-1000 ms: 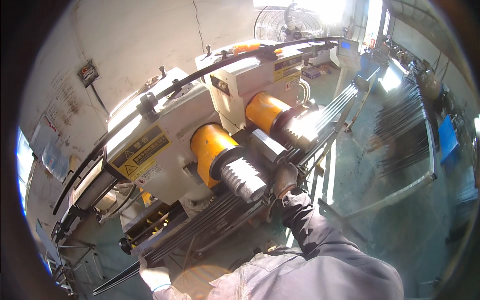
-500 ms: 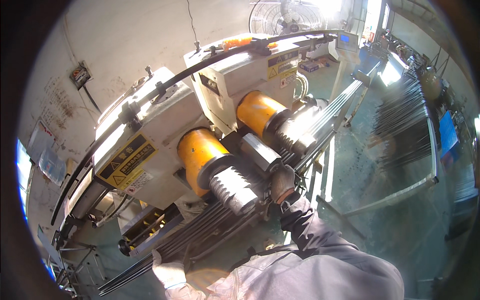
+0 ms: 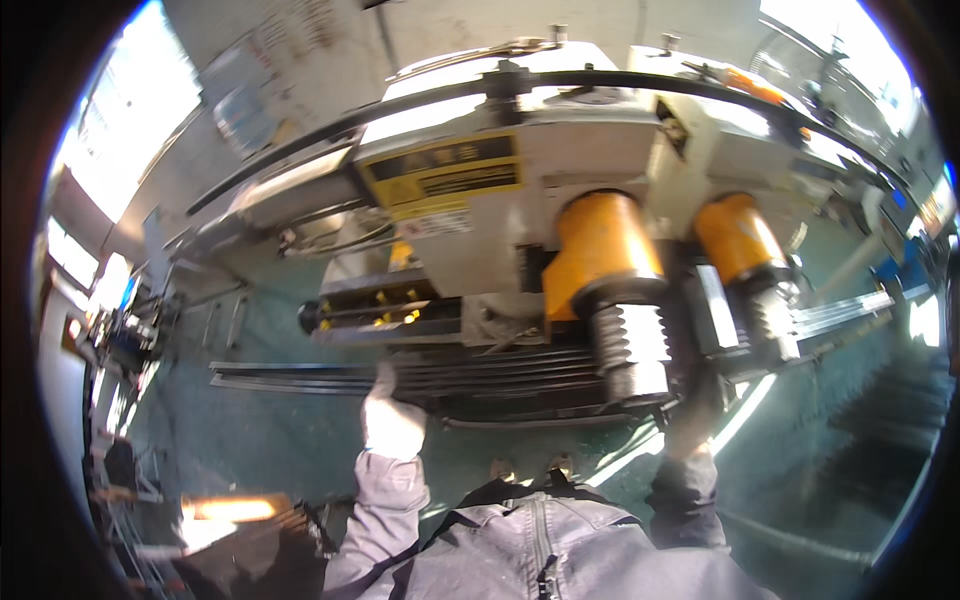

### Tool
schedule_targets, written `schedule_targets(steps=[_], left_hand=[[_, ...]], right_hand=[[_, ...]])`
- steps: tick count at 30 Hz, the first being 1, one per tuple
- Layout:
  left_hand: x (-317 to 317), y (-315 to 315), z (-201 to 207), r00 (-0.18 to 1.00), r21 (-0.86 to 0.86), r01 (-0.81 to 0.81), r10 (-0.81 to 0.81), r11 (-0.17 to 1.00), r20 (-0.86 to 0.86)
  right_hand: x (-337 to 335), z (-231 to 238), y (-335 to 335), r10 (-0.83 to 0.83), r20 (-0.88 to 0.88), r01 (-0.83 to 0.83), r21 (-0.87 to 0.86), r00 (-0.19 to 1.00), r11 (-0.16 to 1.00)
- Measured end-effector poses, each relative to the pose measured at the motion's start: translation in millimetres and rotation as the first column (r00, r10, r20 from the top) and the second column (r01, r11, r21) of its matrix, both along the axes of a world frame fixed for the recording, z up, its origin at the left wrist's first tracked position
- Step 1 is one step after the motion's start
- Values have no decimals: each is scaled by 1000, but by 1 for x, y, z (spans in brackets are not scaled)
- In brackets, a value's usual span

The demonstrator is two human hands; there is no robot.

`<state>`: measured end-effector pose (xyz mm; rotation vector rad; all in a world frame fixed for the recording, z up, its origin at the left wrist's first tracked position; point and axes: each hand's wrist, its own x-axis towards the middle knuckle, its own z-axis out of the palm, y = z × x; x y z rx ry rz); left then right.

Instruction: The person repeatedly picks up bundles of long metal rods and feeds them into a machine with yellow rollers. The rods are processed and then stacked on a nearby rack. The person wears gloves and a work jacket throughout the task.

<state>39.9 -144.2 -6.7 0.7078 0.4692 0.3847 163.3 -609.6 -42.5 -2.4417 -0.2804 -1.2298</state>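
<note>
Several long dark metal rods (image 3: 290, 374) run left to right under the machine's two threaded rollers, the near roller (image 3: 634, 350) and the farther roller (image 3: 774, 318). My left hand (image 3: 392, 418), in a pale glove, is at the rods left of the rollers. Its thumb lies over them, and the fingers are hidden below. My right hand (image 3: 693, 415) is at the machine's front edge, between and below the rollers. Motion and shadow smear its fingers, so its grip does not show. Paler rod ends (image 3: 845, 314) stick out on the right.
Orange cylinders (image 3: 604, 245) carry the rollers on a pale machine body (image 3: 590, 155) with a yellow-black warning label (image 3: 445, 175). A curved black rail (image 3: 420, 97) crosses above. Dark rods are stacked on a rack (image 3: 870, 400) at right. A brightly lit thing (image 3: 230, 510) lies lower left.
My view has turned left and levelled, so the machine and rods now lie nearly straight across. My left hand stays at the rods; my right hand is now blurred in front of the rollers.
</note>
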Motion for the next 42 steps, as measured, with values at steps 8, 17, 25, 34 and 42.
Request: schedule_targets(steps=[8,17,25,34,42], left_hand=[[-13,16,14,986,-417,-161,125,895,-114],[-96,261,10,932,-270,-293,337,917,130],[-167,470,10,896,-109,-414,426,904,125],[-178,480,7,956,-42,-284,287,958,67],[-191,481,8,979,260,-170,194,951,-69]], right_hand=[[-37,-48,-29,144,-398,70,477,906,876],[-172,-116,27,-50,-662,533,554,747,639],[-255,-157,117,27,-850,740,473,527,478],[-301,-181,87,180,-866,781,499,467,376],[-254,-162,130,162,-931,550,327,328,769]])
